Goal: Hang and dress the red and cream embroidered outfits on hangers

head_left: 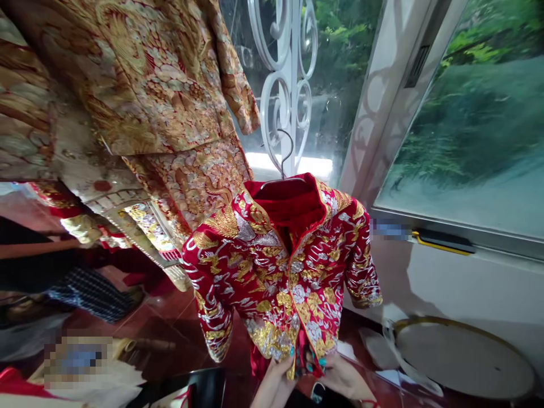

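A red jacket [280, 272] with gold and silver embroidery hangs on a dark wire hanger [285, 153] in front of a window. Both hands grip its bottom hem at the front opening. My left hand [276, 382] pinches the left edge of the hem. My right hand [342, 379] holds the right edge, fingertips with teal nails curled into the cloth. Only the fingers and part of each palm show at the bottom of the view.
A larger gold-and-red embroidered robe [140, 96] hangs at upper left. A white scrolled metal grille [287, 73] stands before the window glass. A round gold-rimmed table [463, 357] sits at lower right. Dark clothes and bags lie on the reddish floor [161, 328] at left.
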A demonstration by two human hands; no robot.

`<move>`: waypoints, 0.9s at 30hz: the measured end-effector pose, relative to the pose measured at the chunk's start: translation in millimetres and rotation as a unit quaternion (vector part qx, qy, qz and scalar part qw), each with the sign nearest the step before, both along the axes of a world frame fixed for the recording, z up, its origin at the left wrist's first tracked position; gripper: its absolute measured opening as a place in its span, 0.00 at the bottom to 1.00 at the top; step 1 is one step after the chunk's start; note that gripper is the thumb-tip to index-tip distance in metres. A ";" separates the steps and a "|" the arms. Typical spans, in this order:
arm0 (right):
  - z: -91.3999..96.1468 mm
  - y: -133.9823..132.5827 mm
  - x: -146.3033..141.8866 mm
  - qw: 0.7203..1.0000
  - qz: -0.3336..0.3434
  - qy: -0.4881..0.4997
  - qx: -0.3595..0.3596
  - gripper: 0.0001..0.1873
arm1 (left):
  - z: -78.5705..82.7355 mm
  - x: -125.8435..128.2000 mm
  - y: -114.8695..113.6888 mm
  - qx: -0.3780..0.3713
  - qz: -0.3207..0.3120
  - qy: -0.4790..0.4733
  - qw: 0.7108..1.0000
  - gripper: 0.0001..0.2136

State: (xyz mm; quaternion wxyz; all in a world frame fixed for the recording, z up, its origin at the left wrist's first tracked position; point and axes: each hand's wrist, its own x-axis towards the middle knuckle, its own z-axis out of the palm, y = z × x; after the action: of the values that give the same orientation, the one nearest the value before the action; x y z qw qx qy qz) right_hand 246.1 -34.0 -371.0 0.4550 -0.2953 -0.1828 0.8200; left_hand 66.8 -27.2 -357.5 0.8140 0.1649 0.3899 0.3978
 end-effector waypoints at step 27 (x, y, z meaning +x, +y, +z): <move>-10.9 -0.2 -37.5 0.979 -0.181 -0.092 0.024 0.29 | -7.9 14.7 5.0 -0.024 0.113 0.001 0.993 0.25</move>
State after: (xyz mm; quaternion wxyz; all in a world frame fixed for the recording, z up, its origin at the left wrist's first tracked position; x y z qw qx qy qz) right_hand 208.6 -34.2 -381.9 0.5836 -0.3870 -0.1869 0.6889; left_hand 81.5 -22.2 -365.4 0.7670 0.1005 0.4161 0.4780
